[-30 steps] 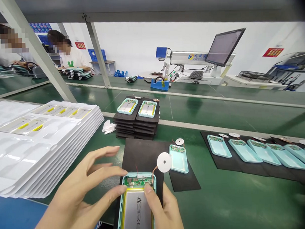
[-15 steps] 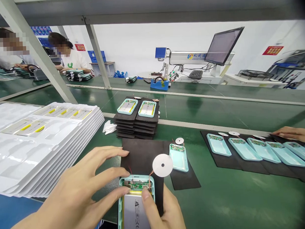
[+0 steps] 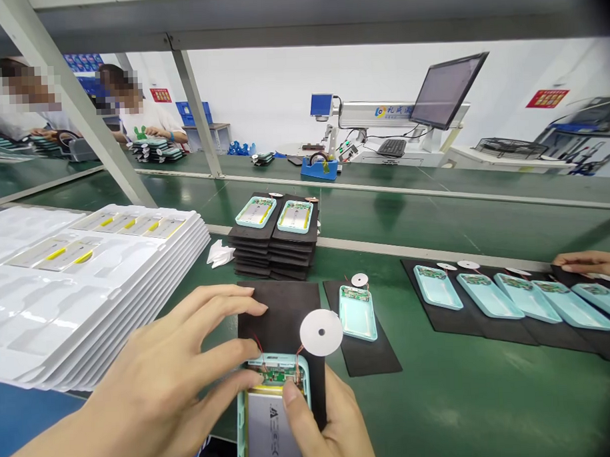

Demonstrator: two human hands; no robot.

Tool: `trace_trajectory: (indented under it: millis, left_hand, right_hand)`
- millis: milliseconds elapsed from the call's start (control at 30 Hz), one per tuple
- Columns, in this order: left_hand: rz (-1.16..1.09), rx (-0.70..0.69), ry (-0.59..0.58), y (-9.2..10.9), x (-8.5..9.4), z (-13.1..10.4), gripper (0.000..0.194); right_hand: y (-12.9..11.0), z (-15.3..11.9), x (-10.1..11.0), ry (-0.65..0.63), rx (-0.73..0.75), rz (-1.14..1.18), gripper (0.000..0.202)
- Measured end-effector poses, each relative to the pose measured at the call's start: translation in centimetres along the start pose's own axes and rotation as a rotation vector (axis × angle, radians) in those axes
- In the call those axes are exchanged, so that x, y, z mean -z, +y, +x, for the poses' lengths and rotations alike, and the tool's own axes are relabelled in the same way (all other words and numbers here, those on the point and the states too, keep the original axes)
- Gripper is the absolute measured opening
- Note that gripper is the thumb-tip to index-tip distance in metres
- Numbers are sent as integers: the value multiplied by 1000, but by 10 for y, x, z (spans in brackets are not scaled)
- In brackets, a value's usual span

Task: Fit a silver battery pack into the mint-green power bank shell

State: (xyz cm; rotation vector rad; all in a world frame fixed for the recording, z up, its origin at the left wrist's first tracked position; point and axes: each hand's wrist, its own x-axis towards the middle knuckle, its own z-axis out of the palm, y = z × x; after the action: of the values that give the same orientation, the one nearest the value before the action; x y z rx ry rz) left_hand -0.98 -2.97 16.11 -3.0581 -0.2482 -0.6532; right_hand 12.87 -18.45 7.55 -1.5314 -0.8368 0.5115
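An open light-blue power bank case (image 3: 241,417) is in front of me, partly cut off by the lower frame edge. It holds a silver battery (image 3: 272,426) with yellow tape and a green circuit board (image 3: 276,375). Thin wires lead from the board to a white round coil disc (image 3: 321,332) outside the case. My right hand (image 3: 332,421) is closed around the case's right side, its thumb pressing near the board and battery's upper edge. My left hand (image 3: 160,373) pinches the upper left corner with thumb and index finger, other fingers stretched over a black sheet (image 3: 278,313).
Another blue case (image 3: 357,317) lies on a black sheet right of centre. Several more cases (image 3: 437,288) sit in a row at right, near another person's hand (image 3: 589,263). Stacked white trays (image 3: 137,294) stand left; black sheets carrying filled cases (image 3: 270,256) are stacked behind.
My left thumb and index finger have shifted slightly at the board's left end. The case stays in my right hand. The other person's hand at right has moved slightly right.
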Motion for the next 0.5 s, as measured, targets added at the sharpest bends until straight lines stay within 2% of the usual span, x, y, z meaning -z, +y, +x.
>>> trace_trajectory:
  millis: [133,267,367,500]
  left_hand:
    - [-14,-39,25,3,-3,4,14]
    - [-86,23,41,4,-10,9,13]
    - [-280,243,50,-2,-16,8,7]
    - [-686,641,102,-8,-30,-12,43]
  right_hand:
    - [5,-7,-7,139,-94,50,38]
    - [8,-1,-4,3,-98,101,40]
    - [6,7,-1,-110,-229,288,49]
    - [-1,8,-6,-22,-432,542,56]
